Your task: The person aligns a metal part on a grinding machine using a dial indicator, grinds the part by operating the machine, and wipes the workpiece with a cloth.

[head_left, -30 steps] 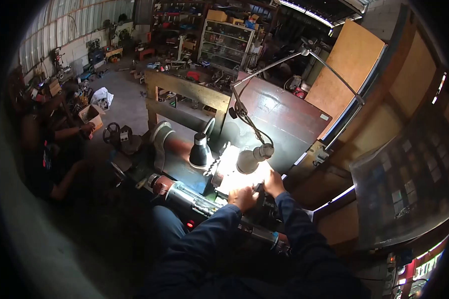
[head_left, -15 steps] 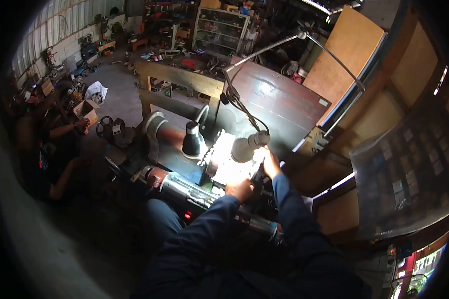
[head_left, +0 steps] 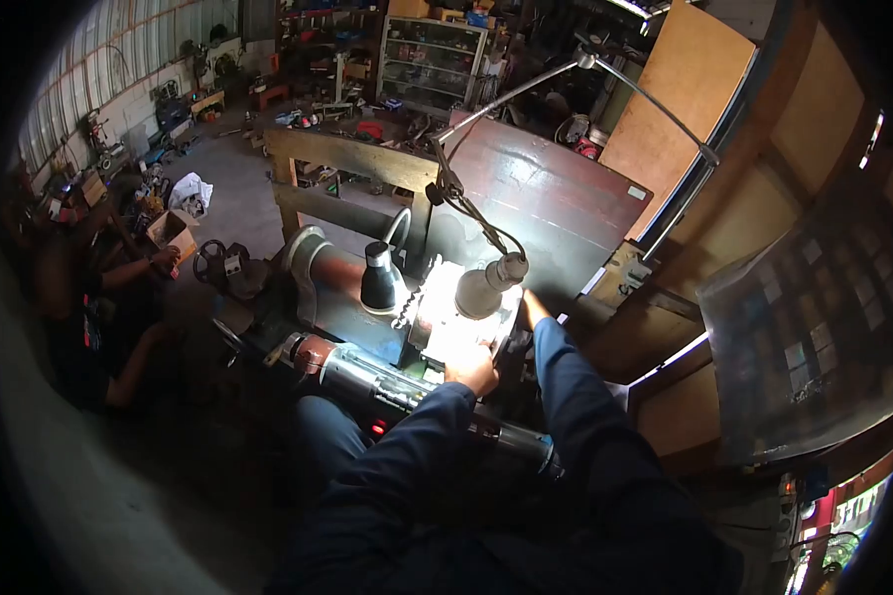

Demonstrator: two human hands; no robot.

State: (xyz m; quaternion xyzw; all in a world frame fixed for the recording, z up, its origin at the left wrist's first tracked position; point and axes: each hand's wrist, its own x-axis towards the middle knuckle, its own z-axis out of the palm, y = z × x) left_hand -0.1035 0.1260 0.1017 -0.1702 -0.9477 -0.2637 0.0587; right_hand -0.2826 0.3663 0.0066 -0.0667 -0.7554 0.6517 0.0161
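Note:
Under the beige lamp head (head_left: 479, 292), my left hand (head_left: 472, 369) is closed at the near edge of a brightly lit machine part (head_left: 443, 322); what its fingers hold is lost in the glare. My right hand (head_left: 535, 308) reaches behind the right side of that part, its fingers hidden. A dark lamp (head_left: 378, 281) with a silver neck stands to the left. In front of my left hand lies a long shiny cylinder (head_left: 362, 379) with a reddish end.
A wooden frame (head_left: 357, 156) and a reddish metal panel (head_left: 546, 188) stand behind the machine. At the far left, another person's arm (head_left: 129, 270) is beside a cardboard box (head_left: 172, 234). A handwheel (head_left: 208, 261) is nearer. The jointed lamp arm (head_left: 526, 87) spans above.
My right hand has moved farther behind the lit part, and its fingers have gone out of sight. My left hand stays at the near edge. The camera view has shifted slightly.

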